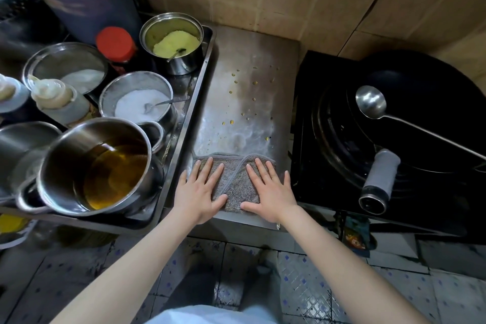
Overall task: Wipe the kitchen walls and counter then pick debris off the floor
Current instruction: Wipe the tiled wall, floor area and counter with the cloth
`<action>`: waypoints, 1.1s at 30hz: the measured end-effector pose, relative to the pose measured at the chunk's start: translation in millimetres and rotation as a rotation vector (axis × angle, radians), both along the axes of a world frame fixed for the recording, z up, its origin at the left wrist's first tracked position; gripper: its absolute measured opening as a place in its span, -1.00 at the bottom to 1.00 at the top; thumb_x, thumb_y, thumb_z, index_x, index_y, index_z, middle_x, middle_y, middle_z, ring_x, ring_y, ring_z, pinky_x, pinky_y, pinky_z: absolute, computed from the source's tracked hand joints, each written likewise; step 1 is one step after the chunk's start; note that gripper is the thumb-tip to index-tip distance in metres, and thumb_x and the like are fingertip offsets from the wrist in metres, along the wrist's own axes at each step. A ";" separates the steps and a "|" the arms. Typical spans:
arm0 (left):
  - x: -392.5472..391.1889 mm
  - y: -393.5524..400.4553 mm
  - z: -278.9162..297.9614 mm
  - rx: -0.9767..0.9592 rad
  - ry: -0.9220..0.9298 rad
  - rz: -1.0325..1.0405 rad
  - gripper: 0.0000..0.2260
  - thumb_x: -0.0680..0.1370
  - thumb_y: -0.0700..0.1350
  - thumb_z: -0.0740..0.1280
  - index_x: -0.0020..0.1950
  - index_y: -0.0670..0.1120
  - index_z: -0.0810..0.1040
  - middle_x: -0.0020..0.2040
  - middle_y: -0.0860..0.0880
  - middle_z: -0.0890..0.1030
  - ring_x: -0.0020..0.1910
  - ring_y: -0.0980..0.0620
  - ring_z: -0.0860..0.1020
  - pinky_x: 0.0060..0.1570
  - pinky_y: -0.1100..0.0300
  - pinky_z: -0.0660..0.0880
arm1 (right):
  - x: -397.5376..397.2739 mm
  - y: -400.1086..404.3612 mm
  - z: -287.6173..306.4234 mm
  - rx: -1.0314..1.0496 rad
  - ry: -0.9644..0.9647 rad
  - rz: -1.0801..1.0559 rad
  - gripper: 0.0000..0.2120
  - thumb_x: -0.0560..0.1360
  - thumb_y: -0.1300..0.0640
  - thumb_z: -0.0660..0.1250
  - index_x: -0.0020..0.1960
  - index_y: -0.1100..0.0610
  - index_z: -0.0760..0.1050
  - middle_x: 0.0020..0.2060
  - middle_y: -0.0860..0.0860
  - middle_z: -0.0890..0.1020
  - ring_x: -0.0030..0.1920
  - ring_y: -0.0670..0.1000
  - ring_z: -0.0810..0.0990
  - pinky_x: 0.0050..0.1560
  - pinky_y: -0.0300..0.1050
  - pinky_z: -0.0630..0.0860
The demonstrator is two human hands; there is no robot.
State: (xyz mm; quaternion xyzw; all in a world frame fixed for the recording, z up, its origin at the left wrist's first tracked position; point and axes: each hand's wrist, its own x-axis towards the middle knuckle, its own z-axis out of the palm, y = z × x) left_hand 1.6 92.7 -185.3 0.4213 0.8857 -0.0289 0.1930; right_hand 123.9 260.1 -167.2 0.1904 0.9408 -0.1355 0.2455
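Grey cloth [234,184] lies flat at near edge of steel counter [244,66]. Left hand [197,192] and right hand [271,192] both press on it, fingers straight and spread, gripping nothing. Yellow droplets [243,97] scattered on counter beyond cloth. Tray [194,92] of pots at left; wok [420,118] with ladle [370,101] at right. No legible writing.

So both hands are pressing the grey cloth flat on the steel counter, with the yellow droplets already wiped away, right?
Not quite. Both hands, left and right, press the grey cloth flat on the steel counter, but the head view shows the yellow droplets not yet wiped.
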 end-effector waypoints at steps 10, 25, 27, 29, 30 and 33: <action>-26.4 15.9 -0.9 0.001 0.002 0.041 -0.16 0.23 0.35 -0.34 0.52 0.14 -0.25 0.55 0.02 -0.24 0.53 -0.06 -0.17 0.42 -0.03 0.07 | -36.2 14.6 -0.1 0.065 -0.031 0.010 -0.08 0.38 -0.47 0.09 0.49 -0.16 -0.36 0.49 -0.12 -0.35 0.50 0.00 -0.34 0.42 0.32 -0.26; 1.4 -20.1 -0.6 0.035 -0.123 0.093 -0.27 0.39 0.32 -0.27 0.51 0.06 -0.30 0.53 -0.02 -0.31 0.51 -0.08 -0.27 0.46 -0.03 -0.03 | -13.5 -24.4 0.8 0.030 -0.049 -0.008 -0.18 0.44 -0.43 0.00 0.47 -0.18 -0.38 0.47 -0.08 -0.39 0.49 0.04 -0.39 0.40 0.30 -0.30; 1.1 -18.0 1.5 0.034 -0.158 0.106 -0.35 0.54 0.27 -0.12 0.51 0.05 -0.31 0.53 -0.04 -0.31 0.51 -0.09 -0.28 0.47 -0.04 -0.07 | -13.9 -23.9 0.8 0.036 -0.037 -0.013 -0.22 0.47 -0.41 -0.02 0.48 -0.18 -0.37 0.48 -0.08 -0.38 0.49 0.04 -0.37 0.41 0.31 -0.29; -0.4 -14.1 3.8 0.026 -0.168 0.112 -0.35 0.57 0.25 -0.04 0.51 0.06 -0.32 0.52 -0.05 -0.33 0.50 -0.11 -0.30 0.47 -0.03 -0.08 | -15.7 -19.7 1.6 0.058 -0.039 0.007 -0.20 0.45 -0.42 -0.01 0.48 -0.18 -0.37 0.48 -0.09 -0.36 0.50 0.02 -0.35 0.41 0.31 -0.28; -1.7 -12.3 4.1 0.022 -0.157 0.107 -0.33 0.56 0.27 -0.04 0.51 0.06 -0.32 0.52 -0.05 -0.33 0.50 -0.11 -0.30 0.47 -0.02 -0.08 | -16.8 -16.7 2.0 0.065 -0.039 0.012 -0.19 0.44 -0.44 0.00 0.48 -0.19 -0.36 0.49 -0.11 -0.35 0.50 0.01 -0.34 0.41 0.31 -0.28; -6.7 -7.1 2.2 0.017 -0.142 0.092 -0.28 0.53 0.32 -0.02 0.51 0.07 -0.33 0.51 -0.04 -0.36 0.50 -0.13 -0.31 0.47 -0.02 -0.09 | -21.1 -8.1 3.1 0.074 -0.033 0.008 -0.16 0.40 -0.48 0.03 0.48 -0.23 -0.35 0.49 -0.14 -0.31 0.51 -0.02 -0.31 0.42 0.30 -0.27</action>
